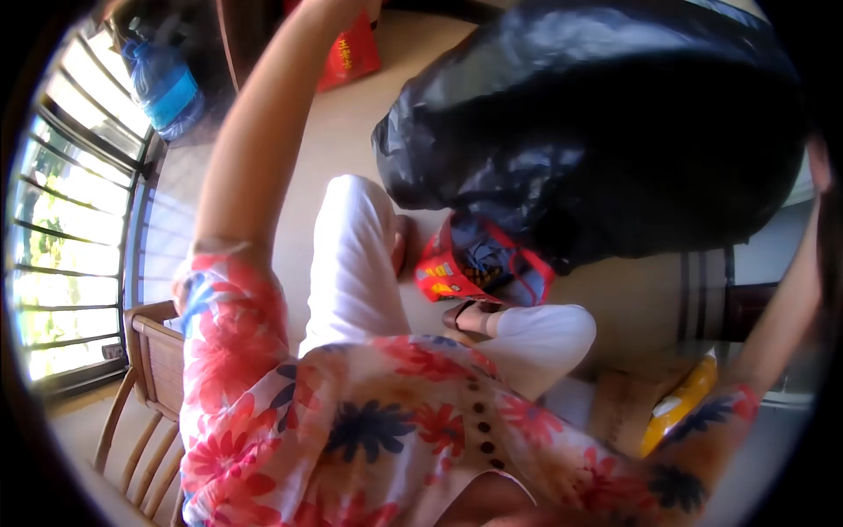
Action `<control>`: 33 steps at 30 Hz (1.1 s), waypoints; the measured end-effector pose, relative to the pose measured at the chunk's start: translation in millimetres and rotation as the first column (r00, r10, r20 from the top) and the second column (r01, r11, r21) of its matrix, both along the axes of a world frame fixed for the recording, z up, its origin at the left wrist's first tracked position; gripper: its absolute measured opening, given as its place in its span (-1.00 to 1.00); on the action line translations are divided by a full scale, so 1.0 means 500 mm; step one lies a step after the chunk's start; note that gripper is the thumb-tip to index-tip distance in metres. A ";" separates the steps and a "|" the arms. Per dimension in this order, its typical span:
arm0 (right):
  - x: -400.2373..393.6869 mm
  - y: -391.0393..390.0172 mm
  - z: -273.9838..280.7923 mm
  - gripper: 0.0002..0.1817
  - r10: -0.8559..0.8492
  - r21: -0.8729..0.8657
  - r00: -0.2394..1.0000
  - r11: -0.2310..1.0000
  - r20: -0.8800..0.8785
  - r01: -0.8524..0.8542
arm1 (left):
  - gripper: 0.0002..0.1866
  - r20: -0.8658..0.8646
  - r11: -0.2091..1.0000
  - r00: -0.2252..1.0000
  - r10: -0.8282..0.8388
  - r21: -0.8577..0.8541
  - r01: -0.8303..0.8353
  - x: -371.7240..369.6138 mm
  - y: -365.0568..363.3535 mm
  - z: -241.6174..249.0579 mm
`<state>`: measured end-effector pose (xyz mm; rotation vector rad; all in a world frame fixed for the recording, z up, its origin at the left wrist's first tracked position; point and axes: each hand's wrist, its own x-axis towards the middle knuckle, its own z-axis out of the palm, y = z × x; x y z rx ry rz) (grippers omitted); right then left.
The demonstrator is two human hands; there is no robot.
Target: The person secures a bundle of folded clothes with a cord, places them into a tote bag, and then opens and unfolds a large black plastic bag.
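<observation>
A large, puffed-out black plastic bag (597, 149) fills the upper right of the head view. My right arm reaches up along the right side, and my right hand (819, 165) is at the bag's right edge, largely lost in the dark rim of the picture. I cannot tell what its fingers do. My left forearm (255, 149) stretches to the top edge, where the hand is cut off, close to a red bag (351, 54) with yellow lettering. Below the black bag, an open red carrier bag (448, 263) with dark contents stands by my feet.
A large blue water bottle (165, 88) stands at upper left, beside a barred window (75, 237). At lower left is a wooden chair (156, 360). A yellow package (678, 406) lies near a brown cardboard box (619, 408) at lower right. My white-trousered knees (351, 255) are spread.
</observation>
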<state>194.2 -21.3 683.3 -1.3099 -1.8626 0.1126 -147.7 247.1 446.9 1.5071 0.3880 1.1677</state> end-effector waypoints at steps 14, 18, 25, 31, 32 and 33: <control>0.259 -0.237 0.147 -0.79 -0.456 0.149 0.890 0.878 -0.031 0.455 | -0.77 0.418 0.464 0.889 0.189 -0.835 0.295 0.139 0.071 -0.501; 0.454 -0.354 0.170 -0.82 -0.322 0.016 0.942 0.946 -0.101 0.325 | -0.78 0.385 0.588 0.858 0.339 -0.799 0.126 0.033 0.153 -0.363; 0.522 -0.343 0.133 -0.84 -0.388 0.282 0.912 0.897 0.136 0.340 | -0.67 0.387 0.867 0.859 0.334 -0.484 -0.119 -0.146 0.251 -0.014; 0.381 -0.260 0.045 -0.81 -0.458 0.326 0.885 0.852 0.087 0.409 | -0.74 0.318 0.903 0.852 0.415 -0.255 -0.345 -0.325 0.345 0.195; 0.365 -0.250 0.041 -0.80 -0.452 0.313 0.888 0.858 0.082 0.407 | -0.74 0.308 0.907 0.858 0.410 -0.238 -0.348 -0.341 0.345 0.215; 0.353 -0.241 0.039 -0.79 -0.446 0.305 0.892 0.862 0.073 0.406 | -0.73 0.289 0.909 0.866 0.407 -0.223 -0.353 -0.356 0.354 0.212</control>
